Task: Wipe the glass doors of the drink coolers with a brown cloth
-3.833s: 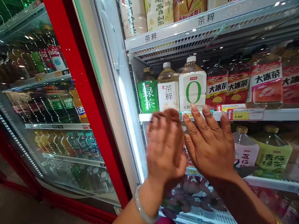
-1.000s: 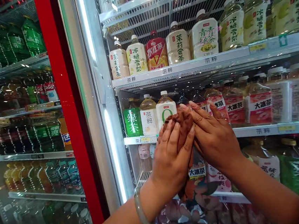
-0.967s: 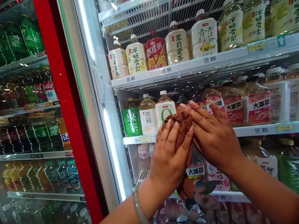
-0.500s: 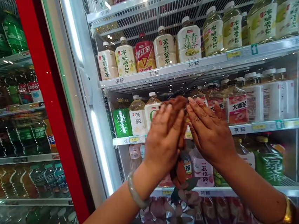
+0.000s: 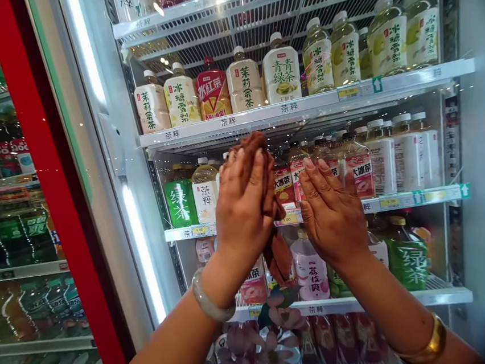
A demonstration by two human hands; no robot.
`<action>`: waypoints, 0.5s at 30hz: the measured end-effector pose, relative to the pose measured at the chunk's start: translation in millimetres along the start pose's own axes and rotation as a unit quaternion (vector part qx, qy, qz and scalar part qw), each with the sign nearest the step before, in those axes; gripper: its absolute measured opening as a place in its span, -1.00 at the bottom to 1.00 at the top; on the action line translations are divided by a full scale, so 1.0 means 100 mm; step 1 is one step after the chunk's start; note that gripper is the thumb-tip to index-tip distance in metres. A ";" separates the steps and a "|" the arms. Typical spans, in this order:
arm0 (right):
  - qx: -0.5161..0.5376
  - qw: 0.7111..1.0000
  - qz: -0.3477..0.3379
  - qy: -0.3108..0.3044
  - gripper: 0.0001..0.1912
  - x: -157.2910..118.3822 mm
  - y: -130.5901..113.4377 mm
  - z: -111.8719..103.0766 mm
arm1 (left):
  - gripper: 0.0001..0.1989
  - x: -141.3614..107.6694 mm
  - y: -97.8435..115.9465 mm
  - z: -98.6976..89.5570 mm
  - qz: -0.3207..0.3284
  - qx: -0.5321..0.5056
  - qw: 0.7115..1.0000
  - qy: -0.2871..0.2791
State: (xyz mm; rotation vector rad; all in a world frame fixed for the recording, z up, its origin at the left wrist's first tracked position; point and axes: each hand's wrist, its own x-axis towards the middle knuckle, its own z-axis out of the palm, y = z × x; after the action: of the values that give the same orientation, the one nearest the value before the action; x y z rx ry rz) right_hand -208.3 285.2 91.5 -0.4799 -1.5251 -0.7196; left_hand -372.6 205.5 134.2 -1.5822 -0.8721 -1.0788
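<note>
My left hand, with a pale bangle at its wrist, presses a crumpled brown cloth flat against the glass door of a drinks cooler. The cloth shows above the fingertips and hangs down to the right of the palm. To the right, my right hand, above a gold bracelet, lies flat on the glass with its fingers stretched out and nothing in it. Behind the glass stand bottles with red labels and a white shelf edge.
Upper shelves hold rows of tea bottles. A red door frame slants down the left side, with another cooler of bottles beyond it. Flower shapes show low on the glass.
My left hand and the cloth have moved left, away from my right hand, opening a gap between them. The view has shifted, so the shelves and red frame appear further left.
</note>
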 end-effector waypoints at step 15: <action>0.059 0.998 0.025 0.024 -0.26 -0.03 0.05 -0.03 | -0.27 0.15 0.07 0.03 -0.021 -0.001 1.000 0.011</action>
State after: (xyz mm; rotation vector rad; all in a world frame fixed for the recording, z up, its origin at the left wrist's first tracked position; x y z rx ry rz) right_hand -202.9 287.1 89.6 -0.4087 -1.4962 -0.5948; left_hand -360.6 207.1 146.0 -1.5571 -0.8928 -1.1241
